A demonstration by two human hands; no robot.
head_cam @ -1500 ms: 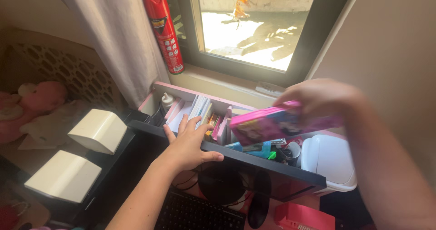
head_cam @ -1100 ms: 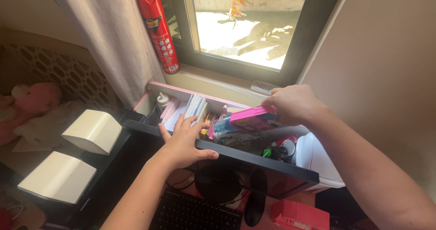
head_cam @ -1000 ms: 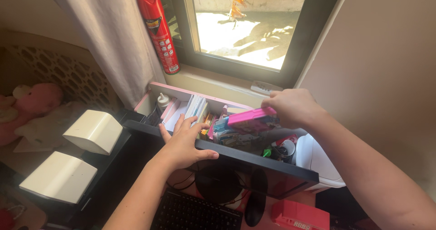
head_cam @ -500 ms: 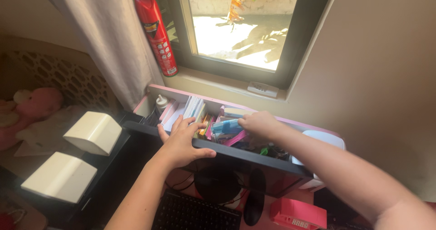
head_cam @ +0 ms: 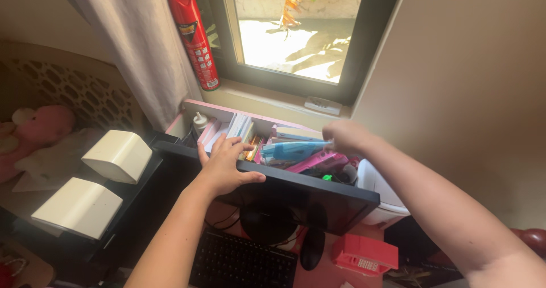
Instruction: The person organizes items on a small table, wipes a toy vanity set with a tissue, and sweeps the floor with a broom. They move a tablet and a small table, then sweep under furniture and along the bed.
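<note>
The left hand lies on the top edge of a dark monitor, with the fingers spread and reaching over the edge toward the pink organizer behind it, and the thumb pressed flat along the front of the edge. The right hand is above the organizer and pinches the right end of a light blue case; the fingertips are hidden behind the hand, so how they close on it I cannot tell exactly. The blue case lies almost level over the middle compartments, and just below it a pink case rests tilted among other small things. In the left part of the organizer stand white books and a small white bottle. A red spray can stands on the window sill beside a curtain. Two cream speakers sit on the left, a black keyboard lies below the monitor, and a white bin is at the right.
</note>
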